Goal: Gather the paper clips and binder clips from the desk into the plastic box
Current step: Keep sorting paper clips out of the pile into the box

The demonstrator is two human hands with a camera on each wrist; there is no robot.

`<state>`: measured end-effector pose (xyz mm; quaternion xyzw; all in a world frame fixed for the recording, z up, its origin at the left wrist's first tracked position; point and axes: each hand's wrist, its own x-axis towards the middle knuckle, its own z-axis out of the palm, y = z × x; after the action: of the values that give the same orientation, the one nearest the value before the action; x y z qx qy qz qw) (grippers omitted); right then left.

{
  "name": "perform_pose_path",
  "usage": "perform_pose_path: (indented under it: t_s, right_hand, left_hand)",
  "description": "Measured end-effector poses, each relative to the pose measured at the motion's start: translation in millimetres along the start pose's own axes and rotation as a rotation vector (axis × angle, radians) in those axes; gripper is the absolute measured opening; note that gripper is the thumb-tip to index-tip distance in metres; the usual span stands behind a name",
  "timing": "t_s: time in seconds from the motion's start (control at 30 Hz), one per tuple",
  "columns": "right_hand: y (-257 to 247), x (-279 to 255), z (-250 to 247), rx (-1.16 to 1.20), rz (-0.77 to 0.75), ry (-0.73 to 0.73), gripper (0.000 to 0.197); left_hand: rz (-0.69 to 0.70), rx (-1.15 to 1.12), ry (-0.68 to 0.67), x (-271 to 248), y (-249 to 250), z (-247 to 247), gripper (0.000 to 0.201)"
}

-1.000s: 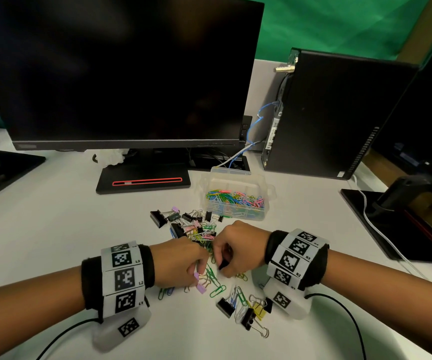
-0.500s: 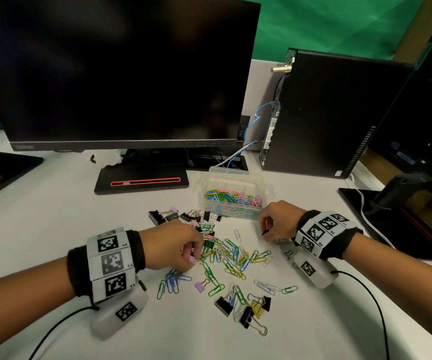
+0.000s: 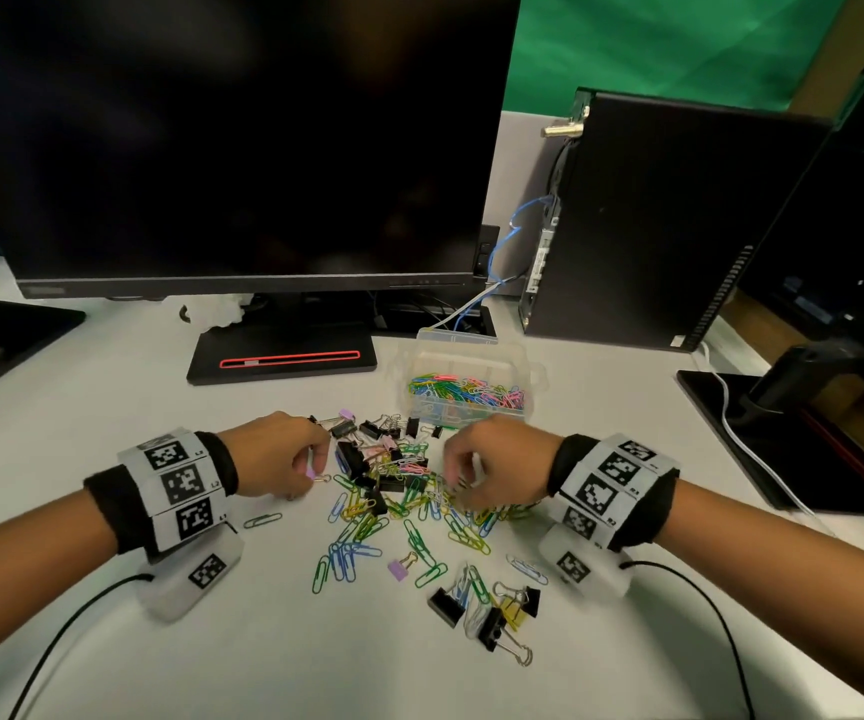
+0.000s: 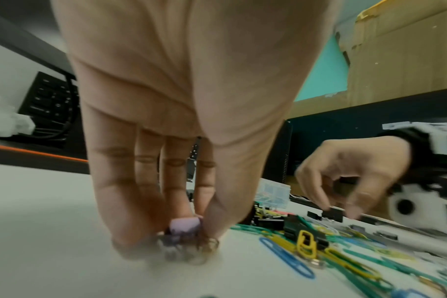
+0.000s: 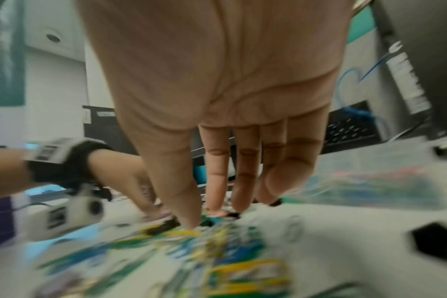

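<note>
My left hand (image 3: 284,459) was down at the left edge of the scatter, thumb and fingertips pinching a small lilac binder clip (image 4: 184,225) against the desk (image 3: 107,407). My right hand (image 3: 492,465) hovered over the densest part of the pile of paper clips (image 3: 409,506), fingers (image 5: 217,171) pointing down and loosely apart; the blur kept me from telling whether they already held anything. The plastic box (image 3: 468,387) sat just beyond the pile, open and already partly filled with coloured clips.

I judged the wire clips light, thin and slippery on this smooth top — hard to lift singly, but prone to tangle, so raking a bunch together and pinching the clump looked the better hold. The black binder clips (image 3: 354,454) among them were stiffer and chunkier; I would take each by its folded body, not the loose wire handles, which swing. A second cluster of binder clips (image 3: 487,610) lay nearer me, well apart from both hands.
</note>
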<state>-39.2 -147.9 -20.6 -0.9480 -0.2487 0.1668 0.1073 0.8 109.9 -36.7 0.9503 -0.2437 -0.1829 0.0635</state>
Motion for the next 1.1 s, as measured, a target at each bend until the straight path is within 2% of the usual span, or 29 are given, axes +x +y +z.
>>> perform_pose_path:
  t_s: [0.2, 0.4, 0.5, 0.63, 0.8, 0.87, 0.97, 1.1]
  right_hand:
    - [-52.4, 10.9, 20.0, 0.056, -0.254, -0.114, 0.025]
    - [-65.5, 19.7, 21.7, 0.024, -0.244, -0.194, 0.023]
    - [-63.9, 20.1, 20.4, 0.026, -0.219, -0.195, 0.020]
    - [-57.5, 20.4, 19.6, 0.000, -0.192, -0.142, 0.016]
    - [-40.0, 13.4, 5.9, 0.009, -0.131, -0.085, 0.013]
    - [-29.4, 9.4, -1.2, -0.005, -0.079, -0.065, 0.013]
    - [-9.0, 4.9, -10.3, -0.047, 0.038, -0.013, 0.013]
    - [20.3, 2.8, -20.4, -0.120, 0.203, 0.059, 0.014]
  left_hand:
    - [-0.051, 0.037, 0.030, 0.0, -8.7, -1.1, 0.025]
    - [-0.009, -0.012, -0.100, -24.5, -7.6, -0.3, 0.024]
    - [0.012, -0.064, -0.175, -32.3, -7.0, 6.0, 0.027]
    - [0.044, -0.124, -0.173, -31.1, -2.6, 10.6, 0.024]
    - [0.063, -0.293, -0.205, -26.2, 19.5, 17.5, 0.033]
    - [0.084, -0.340, -0.218, -24.9, 31.0, 17.2, 0.042]
    - [0.106, -0.312, -0.198, -24.4, 42.1, 13.5, 0.053]
    - [0.106, -0.146, -0.121, -26.3, 44.2, 11.5, 0.065]
